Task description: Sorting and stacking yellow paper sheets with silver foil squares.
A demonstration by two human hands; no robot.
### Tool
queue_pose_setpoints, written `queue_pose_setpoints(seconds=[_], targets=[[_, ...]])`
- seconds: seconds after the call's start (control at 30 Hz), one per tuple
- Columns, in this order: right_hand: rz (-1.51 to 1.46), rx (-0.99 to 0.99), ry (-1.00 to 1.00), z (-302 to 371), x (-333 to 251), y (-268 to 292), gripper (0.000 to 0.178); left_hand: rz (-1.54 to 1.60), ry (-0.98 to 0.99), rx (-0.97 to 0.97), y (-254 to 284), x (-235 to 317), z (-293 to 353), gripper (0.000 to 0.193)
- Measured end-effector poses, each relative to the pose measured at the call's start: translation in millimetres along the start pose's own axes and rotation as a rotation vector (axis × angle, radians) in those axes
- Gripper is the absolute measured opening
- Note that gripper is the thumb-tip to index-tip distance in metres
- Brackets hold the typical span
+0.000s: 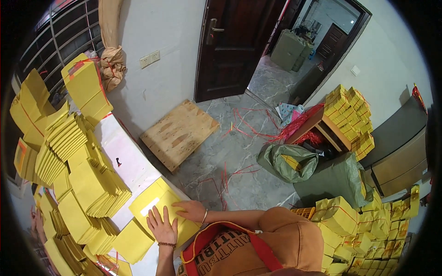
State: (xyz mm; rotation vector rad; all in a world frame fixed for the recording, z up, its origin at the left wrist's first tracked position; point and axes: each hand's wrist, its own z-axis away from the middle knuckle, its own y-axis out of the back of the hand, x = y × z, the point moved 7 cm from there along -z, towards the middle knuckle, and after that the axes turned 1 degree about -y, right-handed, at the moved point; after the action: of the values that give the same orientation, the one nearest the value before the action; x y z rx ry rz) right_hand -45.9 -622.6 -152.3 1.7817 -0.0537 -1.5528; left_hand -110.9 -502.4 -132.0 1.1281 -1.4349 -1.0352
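Observation:
My left hand (162,227) lies flat with fingers spread on a yellow paper sheet (157,191) at the table's near right edge. A small white patch shows on the sheet just above those fingertips. From the right, my right hand (191,212) rests on the same sheet, fingers stretched out toward the left hand. Neither hand grips anything. Beside the left hand lies another stack of yellow paper (132,241). The white table top (120,149) shows between the sheet and the larger stacks; a small dark object (118,162) lies on it.
Fanned yellow paper stacks (94,188) crowd the table's left side. A wooden board (178,134) stands beyond the table. Red strips (225,184) litter the marble floor. At right are green sacks (290,163), a wooden stand (317,129) and tied yellow bundles (340,216). A dark door (237,50) stands ajar.

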Motion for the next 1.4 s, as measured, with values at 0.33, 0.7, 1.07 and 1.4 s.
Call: queue_pose_setpoints(seconds=[0.33, 0.7, 1.07, 1.4], targets=[[-0.002, -0.007, 0.063, -6.5, -1.5, 6.4, 0.032, -0.031, 0.009, 0.004, 2.6, 3.5, -6.4, 0.054], [0.016, 0.03, 0.076, -1.6, -4.2, -5.1, 0.026, -0.051, 0.014, -0.006, -1.3, -3.9, 1.3, 0.06], [-0.065, 0.051, 0.111, -2.6, -2.2, -1.2, 0.024, 0.031, 0.026, -0.021, -1.5, -4.8, 1.1, 0.081], [-0.019, 0.009, 0.017, -3.5, 1.2, -8.9, 0.028, 0.069, 0.031, 0.02, 2.7, -9.7, -2.1, 0.078]])
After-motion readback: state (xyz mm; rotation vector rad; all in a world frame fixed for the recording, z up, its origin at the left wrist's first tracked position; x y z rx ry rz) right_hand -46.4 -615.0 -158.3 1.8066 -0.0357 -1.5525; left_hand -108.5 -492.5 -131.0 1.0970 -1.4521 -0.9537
